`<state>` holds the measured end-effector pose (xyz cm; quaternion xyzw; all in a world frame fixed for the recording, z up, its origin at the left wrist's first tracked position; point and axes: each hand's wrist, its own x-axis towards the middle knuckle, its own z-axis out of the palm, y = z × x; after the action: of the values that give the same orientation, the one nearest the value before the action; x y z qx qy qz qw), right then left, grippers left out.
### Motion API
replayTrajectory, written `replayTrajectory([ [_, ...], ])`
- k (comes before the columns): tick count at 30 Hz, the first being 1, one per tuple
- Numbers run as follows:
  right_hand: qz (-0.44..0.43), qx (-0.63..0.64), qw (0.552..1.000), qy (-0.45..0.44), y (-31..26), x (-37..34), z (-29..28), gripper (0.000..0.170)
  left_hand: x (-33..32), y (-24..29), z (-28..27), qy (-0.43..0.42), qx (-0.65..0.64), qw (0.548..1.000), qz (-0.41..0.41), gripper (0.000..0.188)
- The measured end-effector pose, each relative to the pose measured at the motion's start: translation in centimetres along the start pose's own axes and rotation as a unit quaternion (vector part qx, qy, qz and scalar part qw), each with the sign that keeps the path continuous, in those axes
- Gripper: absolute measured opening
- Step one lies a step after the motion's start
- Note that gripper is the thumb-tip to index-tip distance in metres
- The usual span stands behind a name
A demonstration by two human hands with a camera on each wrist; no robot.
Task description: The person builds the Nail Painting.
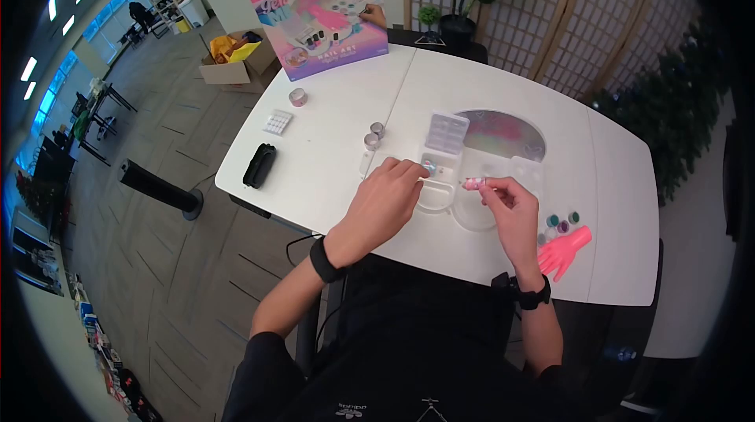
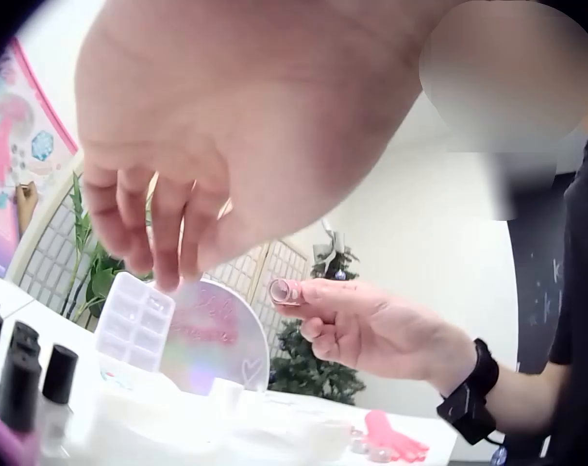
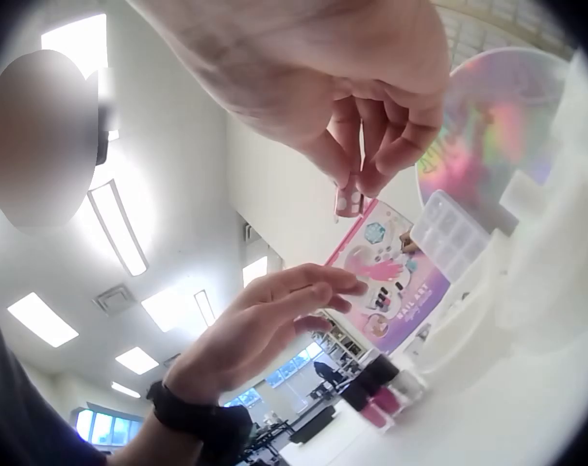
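My right hand (image 1: 513, 206) pinches a small pink-and-white cylinder (image 1: 474, 184) between thumb and fingers, above the white moulded tray (image 1: 475, 222). In the left wrist view the cylinder (image 2: 285, 291) shows a round, ring-like end; the right wrist view shows pale spots on its side. My left hand (image 1: 383, 200) hovers at the tray's left side, fingers loosely bent and pointing down, fingertips beside a small compartment with shiny bits (image 1: 429, 164). Nothing shows between the left fingers in the right wrist view. Behind the compartment stands a clear divided lid (image 1: 447, 133), next to a shiny iridescent panel (image 1: 505, 136).
A pink plastic hand (image 1: 565, 252) and several small coloured pots (image 1: 563, 225) lie at the right. Black-capped polish bottles (image 2: 20, 393) stand near my left hand. Small jars (image 1: 372, 141), a white bead-like pack (image 1: 277, 122), a black case (image 1: 260, 165) and the nail art box (image 1: 322, 21) are farther left.
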<state>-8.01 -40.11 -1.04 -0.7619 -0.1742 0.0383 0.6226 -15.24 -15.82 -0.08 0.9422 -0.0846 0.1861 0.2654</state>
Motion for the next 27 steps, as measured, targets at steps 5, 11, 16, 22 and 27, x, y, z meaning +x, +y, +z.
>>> replayTrajectory([
  [5, 0.019, -0.058, 0.998, 0.019, 1.9, 4.3, 1.6, 0.021, 2.9, -3.3, 4.6, -0.09, 0.167, 0.98, 0.064, 0.017],
  [11, 0.028, -0.128, 0.991, 0.022, 2.5, 6.2, 3.8, 0.024, 3.8, -3.7, 6.2, -0.13, 0.244, 0.957, 0.084, 0.016],
  [16, 0.005, -0.183, 0.983, 0.015, 3.1, 6.4, 5.0, 0.022, 3.3, -3.8, 6.4, -0.114, 0.239, 0.96, 0.095, 0.015],
  [22, -0.031, -0.252, 0.967, 0.003, 3.8, 6.9, 6.3, 0.019, 2.9, -3.6, 6.1, -0.128, 0.225, 0.961, 0.094, 0.017],
  [27, -0.067, -0.308, 0.949, -0.018, 4.9, 7.2, 7.1, 0.024, 2.4, -3.5, 6.1, -0.121, 0.228, 0.961, 0.097, 0.019],
])
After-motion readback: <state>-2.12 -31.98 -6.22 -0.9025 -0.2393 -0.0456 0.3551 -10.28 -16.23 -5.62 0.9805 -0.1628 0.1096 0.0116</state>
